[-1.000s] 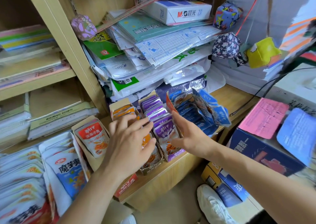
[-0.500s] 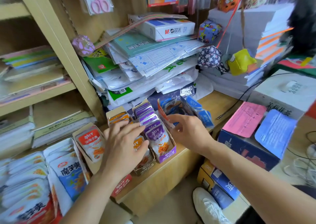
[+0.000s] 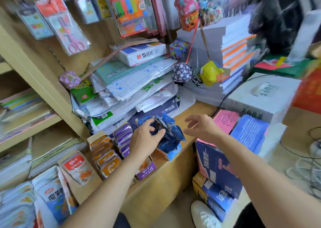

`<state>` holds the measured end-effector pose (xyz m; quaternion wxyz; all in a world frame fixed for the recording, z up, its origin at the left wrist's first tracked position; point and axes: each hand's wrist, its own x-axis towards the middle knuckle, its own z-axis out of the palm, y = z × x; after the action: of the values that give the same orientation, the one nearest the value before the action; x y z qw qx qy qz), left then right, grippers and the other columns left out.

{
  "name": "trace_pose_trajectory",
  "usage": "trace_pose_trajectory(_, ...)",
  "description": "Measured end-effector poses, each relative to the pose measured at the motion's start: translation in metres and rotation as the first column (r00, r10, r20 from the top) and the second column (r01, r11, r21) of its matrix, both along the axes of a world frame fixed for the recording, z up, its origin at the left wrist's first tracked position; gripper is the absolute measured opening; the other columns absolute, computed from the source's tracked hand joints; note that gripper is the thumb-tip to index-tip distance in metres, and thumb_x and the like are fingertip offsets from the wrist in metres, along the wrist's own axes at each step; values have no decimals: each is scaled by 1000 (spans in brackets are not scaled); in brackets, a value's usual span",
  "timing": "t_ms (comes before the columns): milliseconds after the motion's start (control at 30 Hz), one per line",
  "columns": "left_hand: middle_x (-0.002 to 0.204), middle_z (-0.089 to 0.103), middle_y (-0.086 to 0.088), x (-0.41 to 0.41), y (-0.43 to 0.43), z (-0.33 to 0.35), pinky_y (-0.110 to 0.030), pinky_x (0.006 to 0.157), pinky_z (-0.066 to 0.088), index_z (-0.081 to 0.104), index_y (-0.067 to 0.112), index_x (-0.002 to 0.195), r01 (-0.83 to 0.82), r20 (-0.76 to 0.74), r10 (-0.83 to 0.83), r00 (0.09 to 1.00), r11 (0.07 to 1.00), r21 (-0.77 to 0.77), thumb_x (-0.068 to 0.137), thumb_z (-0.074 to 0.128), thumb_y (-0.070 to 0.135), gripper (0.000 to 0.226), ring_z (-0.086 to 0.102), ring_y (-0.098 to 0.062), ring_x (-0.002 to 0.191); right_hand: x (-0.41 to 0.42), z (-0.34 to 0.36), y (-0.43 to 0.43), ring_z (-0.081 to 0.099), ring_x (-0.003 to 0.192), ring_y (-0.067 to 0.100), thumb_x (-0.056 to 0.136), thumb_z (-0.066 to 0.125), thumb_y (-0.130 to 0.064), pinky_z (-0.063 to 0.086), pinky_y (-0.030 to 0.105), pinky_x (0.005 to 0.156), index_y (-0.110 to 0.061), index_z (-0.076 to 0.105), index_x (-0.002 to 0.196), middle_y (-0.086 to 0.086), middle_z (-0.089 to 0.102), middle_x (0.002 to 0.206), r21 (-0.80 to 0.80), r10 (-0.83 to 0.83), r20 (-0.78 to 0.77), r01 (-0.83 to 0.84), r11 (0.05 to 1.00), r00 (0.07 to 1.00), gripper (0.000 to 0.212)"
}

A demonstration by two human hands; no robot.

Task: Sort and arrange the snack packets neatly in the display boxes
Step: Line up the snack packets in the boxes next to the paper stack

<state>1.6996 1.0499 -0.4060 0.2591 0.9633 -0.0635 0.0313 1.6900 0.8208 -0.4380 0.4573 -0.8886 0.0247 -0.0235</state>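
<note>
Several display boxes stand in a row on the wooden counter (image 3: 166,180). One holds orange packets (image 3: 106,155), one purple packets (image 3: 122,136), and a torn blue box (image 3: 172,152) holds blue packets (image 3: 171,132). My left hand (image 3: 145,140) reaches over the purple box and grips the blue packets between fingers and thumb. To the right of the blue box, my right hand (image 3: 201,127) hovers with fingers spread, holding nothing. A box of red-and-white packets (image 3: 78,167) sits further left. The view is motion-blurred.
A leaning pile of paper packs topped by a white paper box (image 3: 142,53) rises just behind the boxes. Stacked cartons (image 3: 217,168) with pink and blue sheets stand at right, a black cable (image 3: 225,95) behind them. Large white-blue packets (image 3: 52,198) fill the lower left. A white shoe (image 3: 205,215) is below.
My left hand left the orange box and crossed right to the blue packets. My right hand came off the blue box, moved right and opened. The view tilted upward.
</note>
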Motion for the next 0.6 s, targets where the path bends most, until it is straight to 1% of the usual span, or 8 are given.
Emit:
trace_pose_trajectory(67, 123, 67, 6, 11, -16, -3, -36, 89, 50, 46, 27, 145, -46, -37, 47, 998, 999, 22, 83, 65, 66, 75, 60, -22, 117, 2, -6, 1, 64, 89, 14, 82, 79, -36, 54, 28, 77, -22, 62, 126, -5, 66, 105, 24, 70, -56, -69, 997, 996, 50)
trace_pose_trajectory(133, 121, 69, 6, 20, -27, -7, -37, 89, 50, 46, 27, 143, -96, -48, 96, 994, 995, 4, 80, 67, 68, 79, 61, -23, 117, 5, -10, 2, 64, 97, 15, 84, 78, -38, 55, 29, 82, -23, 56, 134, -3, 65, 112, 40, 116, -98, -113, 993, 988, 57)
trace_pose_trajectory(167, 117, 71, 7, 23, -30, -9, -37, 89, 51, 48, 27, 142, -115, -51, 114, 992, 993, -21, 80, 70, 64, 75, 62, -22, 115, 6, -11, 3, 64, 99, 15, 84, 78, -38, 54, 29, 82, -24, 54, 137, -3, 64, 114, 53, 131, -111, -126, 991, 985, 59)
trace_pose_trajectory(233, 105, 71, 11, 28, -31, -14, -34, 87, 50, 53, 27, 138, -142, -62, 136, 989, 986, -91, 83, 74, 47, 62, 64, -19, 110, 10, -13, 5, 64, 102, 15, 86, 77, -37, 52, 27, 81, -27, 50, 141, -3, 64, 118, 94, 155, -134, -143, 985, 979, 62)
trace_pose_trajectory(333, 85, 66, 17, 34, -27, -20, -31, 81, 48, 60, 23, 132, -181, -36, 177, 984, 966, -183, 83, 76, 30, 52, 65, -16, 99, 17, -11, 10, 63, 106, 16, 90, 70, -26, 56, 30, 84, -32, 46, 146, -3, 62, 128, 118, 179, -137, -163, 980, 974, 61)
trace_pose_trajectory(433, 70, 70, 10, 36, -26, -22, -27, 72, 41, 66, 19, 125, -181, 51, 199, 979, 955, -236, 86, 73, 21, 39, 67, -14, 82, 26, -14, 20, 66, 103, 18, 88, 65, -20, 59, 29, 77, -31, 40, 151, -3, 53, 137, 156, 188, -119, -169, 973, 975, 68)
trace_pose_trajectory(500, 67, 70, 6, 38, -27, -21, -26, 66, 37, 70, 17, 118, -186, 139, 221, 965, 955, -233, 90, 67, 17, 29, 67, -18, 75, 31, -13, 31, 66, 103, 20, 86, 67, -19, 59, 28, 74, -30, 36, 153, -3, 48, 139, 192, 194, -99, -172, 966, 976, 75)
trace_pose_trajectory(600, 67, 64, 12, 43, -26, -14, -29, 65, 47, 72, 21, 116, -196, 167, 227, 959, 963, -184, 94, 61, 21, 25, 65, -20, 76, 39, -14, 46, 63, 110, 17, 80, 76, -23, 58, 32, 88, -28, 33, 154, -1, 52, 141, 221, 205, -62, -187, 957, 977, 86)
